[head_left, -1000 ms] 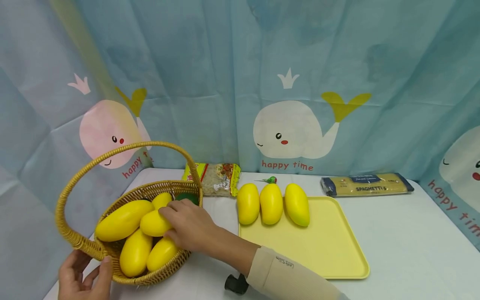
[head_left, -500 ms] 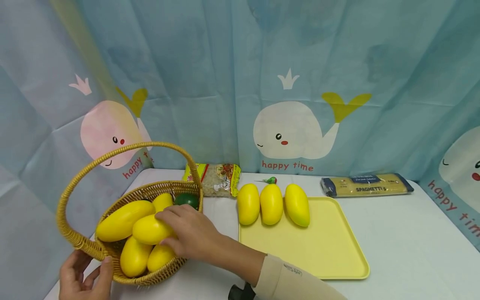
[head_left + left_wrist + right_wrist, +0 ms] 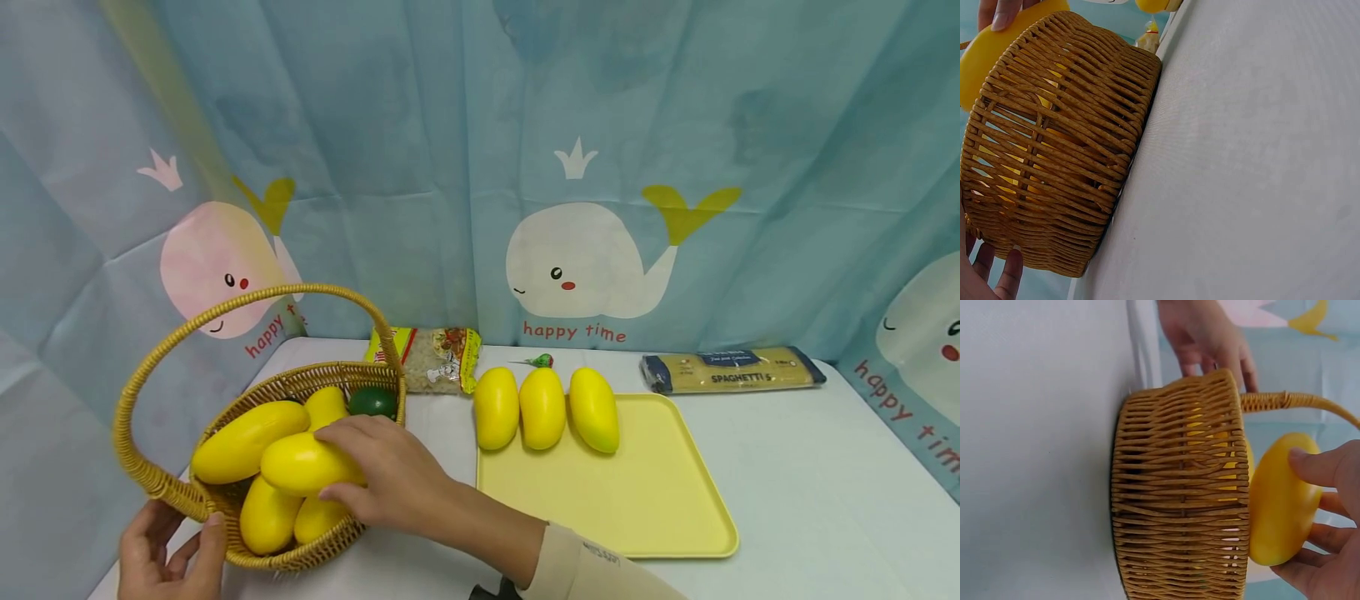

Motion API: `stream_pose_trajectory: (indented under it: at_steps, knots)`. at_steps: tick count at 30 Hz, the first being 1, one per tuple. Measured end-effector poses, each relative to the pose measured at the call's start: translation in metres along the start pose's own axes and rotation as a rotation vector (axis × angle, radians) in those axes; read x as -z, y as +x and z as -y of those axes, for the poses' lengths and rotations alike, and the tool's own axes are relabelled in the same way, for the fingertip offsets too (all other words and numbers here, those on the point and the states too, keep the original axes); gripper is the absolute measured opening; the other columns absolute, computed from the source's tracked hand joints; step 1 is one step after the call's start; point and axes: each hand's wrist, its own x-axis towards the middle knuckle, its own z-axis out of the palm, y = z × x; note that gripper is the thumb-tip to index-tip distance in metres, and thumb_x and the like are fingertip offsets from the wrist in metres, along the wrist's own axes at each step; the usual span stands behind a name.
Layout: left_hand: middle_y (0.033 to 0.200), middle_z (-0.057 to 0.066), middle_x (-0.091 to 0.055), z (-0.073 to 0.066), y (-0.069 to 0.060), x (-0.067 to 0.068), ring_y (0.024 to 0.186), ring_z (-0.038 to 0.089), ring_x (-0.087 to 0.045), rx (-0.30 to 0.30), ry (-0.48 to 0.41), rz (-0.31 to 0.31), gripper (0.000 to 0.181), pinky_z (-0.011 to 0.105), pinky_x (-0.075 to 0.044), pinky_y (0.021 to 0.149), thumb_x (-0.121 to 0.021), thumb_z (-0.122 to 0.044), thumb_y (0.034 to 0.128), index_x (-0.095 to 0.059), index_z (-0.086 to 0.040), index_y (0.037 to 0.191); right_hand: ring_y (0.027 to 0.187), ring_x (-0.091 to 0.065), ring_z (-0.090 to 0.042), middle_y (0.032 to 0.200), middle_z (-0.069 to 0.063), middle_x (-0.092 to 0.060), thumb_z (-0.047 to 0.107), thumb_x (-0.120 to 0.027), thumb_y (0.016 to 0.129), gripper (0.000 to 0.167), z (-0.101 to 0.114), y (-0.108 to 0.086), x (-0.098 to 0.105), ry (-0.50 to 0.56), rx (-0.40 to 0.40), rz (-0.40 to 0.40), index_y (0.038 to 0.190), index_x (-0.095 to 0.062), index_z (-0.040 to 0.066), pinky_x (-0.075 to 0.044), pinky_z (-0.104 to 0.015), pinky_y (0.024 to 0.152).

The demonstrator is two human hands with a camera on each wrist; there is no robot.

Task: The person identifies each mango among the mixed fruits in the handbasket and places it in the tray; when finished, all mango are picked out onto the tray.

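A wicker basket [image 3: 300,562] with an arched handle stands at the left of the table, holding several yellow mangoes and a dark green round fruit [image 3: 372,402]. My right hand [image 3: 397,475] holds a mango [image 3: 306,463] over the others, thumb on one side and fingers on the other. In the right wrist view this mango [image 3: 1285,500] is at the basket's rim. At the basket's left end, my left hand [image 3: 172,554] grips the rim by the handle's base, thumb in front. Other mangoes [image 3: 250,442] lie beneath and behind the held one.
To the right lies a yellow tray [image 3: 637,500] with three mangoes [image 3: 543,408] along its far left edge. Behind are a yellow-edged food packet [image 3: 442,358], a small green-wrapped item [image 3: 542,361] and a spaghetti pack [image 3: 735,370]. A printed curtain [image 3: 420,167] backs the table.
My right hand has lifted the mango slightly and shifted it a little towards me, showing more of the dark green fruit. My left hand has stayed at the basket.
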Motion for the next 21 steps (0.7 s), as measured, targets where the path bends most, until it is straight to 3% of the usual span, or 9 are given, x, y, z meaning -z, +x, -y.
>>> stream_pose_trajectory:
  at_steps: [13, 21]
  knots:
    - [0.142, 0.014, -0.043, 0.000, 0.001, 0.001, 0.132, 0.017, -0.042, 0.000, -0.029, 0.013, 0.061, 0.007, -0.043, 0.085, -0.061, -0.008, 0.0978, -0.036, -0.017, 0.153, 0.125, -0.049, -0.002, 0.135, 0.006, -0.059, 0.034, -0.073, 0.094, 0.051, -0.001, -0.015, 0.009, 0.140, -0.046, -0.081, 0.138, -0.057, 0.014, -0.036, -0.014, 0.105]
    - [0.147, 0.017, -0.041, -0.001, 0.001, 0.002, 0.135, 0.017, -0.040, 0.003, -0.020, 0.011, 0.061, 0.009, -0.043, 0.093, -0.060, -0.009, 0.0983, -0.036, -0.016, 0.154, 0.125, -0.050, -0.004, 0.137, 0.007, -0.057, 0.031, -0.075, 0.093, 0.053, -0.004, -0.029, 0.021, 0.294, -0.130, -0.119, 0.140, -0.056, 0.016, -0.043, -0.020, 0.103]
